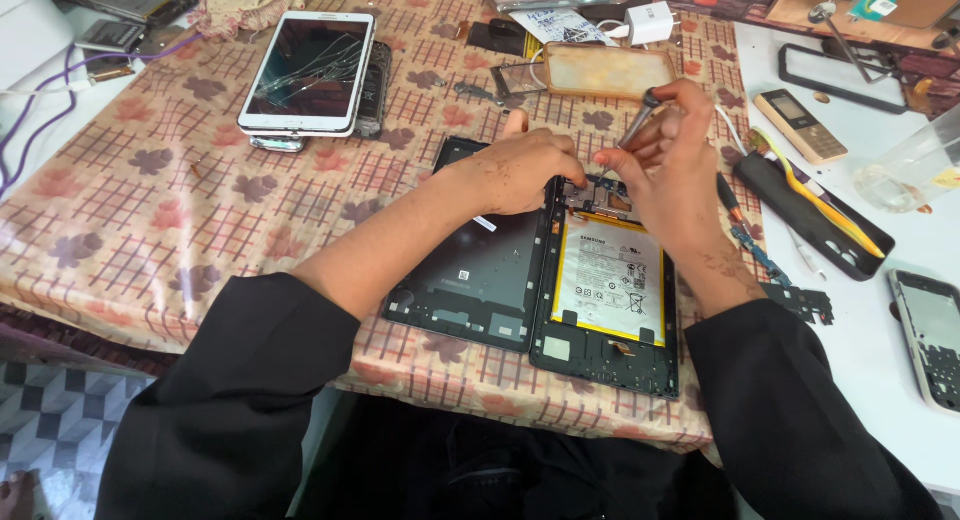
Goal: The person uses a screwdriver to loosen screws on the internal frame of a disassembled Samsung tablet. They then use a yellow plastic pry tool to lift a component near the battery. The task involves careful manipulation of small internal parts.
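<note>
On the patterned tablecloth, at the far left, a white tablet with a cracked screen lies on top of another device, well apart from the work. Nearer the middle, an opened tablet lies in two halves side by side: the dark back cover on the left and the black frame with its white, yellow-edged battery on the right.

The left hand rests over the upper edge where the two halves meet, fingers curled down and pressing; whether they pinch a small part I cannot tell. The right hand has its fingers closed around a thin metal-tipped tool, probably a small screwdriver, whose point angles down toward the circuit area just above the battery.

Risks, as I judge them: the tip sits close to the battery's top edge, so a slip could gouge the soft cell or scratch the board. Any loosened screw could roll off and vanish into the busy cloth pattern. The frame's lower corner hangs near the table edge, and a push might tip it off.

Farther right, a black tool tray with a yellow pry tool, a small keypad phone and another handset crowd the white surface near the right elbow.
</note>
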